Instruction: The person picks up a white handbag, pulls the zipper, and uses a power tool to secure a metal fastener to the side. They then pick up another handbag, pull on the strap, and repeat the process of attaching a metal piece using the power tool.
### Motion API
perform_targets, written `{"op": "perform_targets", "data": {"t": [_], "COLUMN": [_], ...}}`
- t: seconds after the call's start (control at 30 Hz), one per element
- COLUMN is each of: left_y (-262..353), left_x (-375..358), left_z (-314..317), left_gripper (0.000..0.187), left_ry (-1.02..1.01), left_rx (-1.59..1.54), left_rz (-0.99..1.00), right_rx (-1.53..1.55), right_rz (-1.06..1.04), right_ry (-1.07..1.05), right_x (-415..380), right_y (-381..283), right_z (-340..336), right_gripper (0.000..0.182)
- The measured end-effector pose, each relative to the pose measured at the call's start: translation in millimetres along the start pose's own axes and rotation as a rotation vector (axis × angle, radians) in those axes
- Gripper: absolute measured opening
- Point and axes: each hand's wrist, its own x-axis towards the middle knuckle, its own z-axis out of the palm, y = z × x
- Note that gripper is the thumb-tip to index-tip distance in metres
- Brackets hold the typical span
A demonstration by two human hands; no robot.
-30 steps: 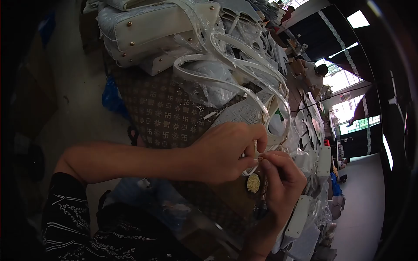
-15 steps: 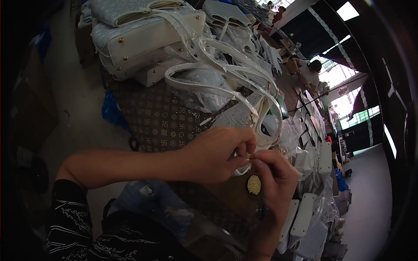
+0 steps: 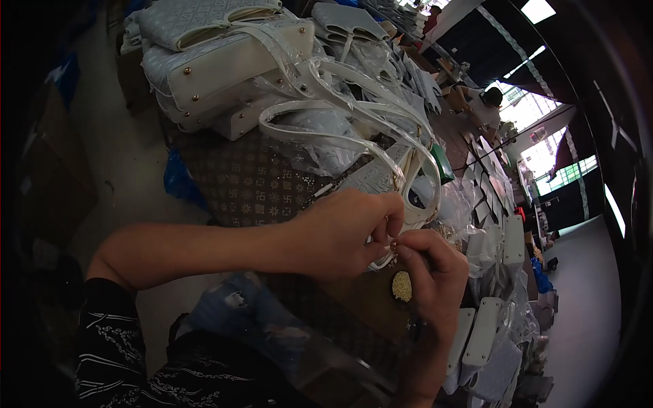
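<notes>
My left hand (image 3: pixel 347 228) is closed, thumb and fingers pinched on a white bag strap (image 3: pixel 385 260) whose loop shows below the fingers. Fingertip to fingertip with it, my right hand (image 3: pixel 435 262) pinches a tiny gold-coloured piece (image 3: pixel 394 246), mostly hidden by the fingers. Just below them, a small dark round dish (image 3: pixel 402 287) holds many little pale-gold parts. Behind my hands lies a white handbag (image 3: pixel 371 180) with an embossed pattern, its handles (image 3: pixel 432 170) standing up.
White handbags (image 3: pixel 238 64) with gold feet are piled at the back left, straps partly wrapped in plastic. More bags (image 3: pixel 483 333) stand at the right. A thin white stick (image 3: pixel 324 190) lies on the patterned brown cloth (image 3: pixel 238 180). Another person (image 3: pixel 484 105) is farther back.
The view has shifted slightly. Both hands stay pinched together at the same spot, with only small finger movement.
</notes>
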Motion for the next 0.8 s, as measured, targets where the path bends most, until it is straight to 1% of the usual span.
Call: {"op": "perform_targets", "data": {"t": [0.07,0.13,0.23,0.3,0.33,0.4,0.43,0.5,0.53,0.57,0.7,0.77,0.8], "left_y": [4,4,1,1,4,8,7,5,5,5,3,1,1], "left_x": [-2,-4,-2,3,5,8,8,6,4,1,-3,-2,-1], "left_z": [2,5,4,-3,-7,-11,-9,-4,-3,-1,4,1,0], "left_gripper": [0.027,0.027,0.027,0.027,0.027,0.027,0.027,0.028,0.028,0.029,0.032,0.031,0.031], "left_ry": [0.02,0.035,0.078,-0.041,-0.041,-0.121,-0.122,-0.049,-0.051,-0.01,0.081,0.072,0.058], "left_rx": [-0.04,-0.084,-0.102,-0.009,-0.007,0.124,0.126,0.005,0.005,-0.003,0.036,0.042,0.038], "left_rz": [-0.03,-0.059,-0.014,-0.004,-0.006,-0.071,-0.073,-0.034,-0.039,-0.028,0.031,0.048,0.058], "right_rx": [0.005,-0.057,-0.038,-0.026,-0.011,-0.005,-0.001,0.029,0.055,0.059,0.043,0.042,0.11], "right_rz": [0.007,-0.081,-0.041,-0.011,0.02,0.033,0.047,0.058,0.072,0.077,0.035,-0.004,0.075], "right_ry": [-0.007,-0.018,-0.036,-0.042,-0.051,-0.041,-0.029,-0.035,-0.044,-0.044,-0.031,-0.037,0.0], "right_x": [0,0,3,3,3,3,3,2,2,1,-2,0,-2], "right_y": [1,2,0,-2,-3,-4,-4,0,1,1,4,4,1], "right_z": [0,2,-2,-5,-5,-4,-3,-4,-4,-2,0,1,3], "right_gripper": [0.009,0.009,0.009,0.009,0.009,0.008,0.008,0.008,0.008,0.008,0.008,0.009,0.011]}}
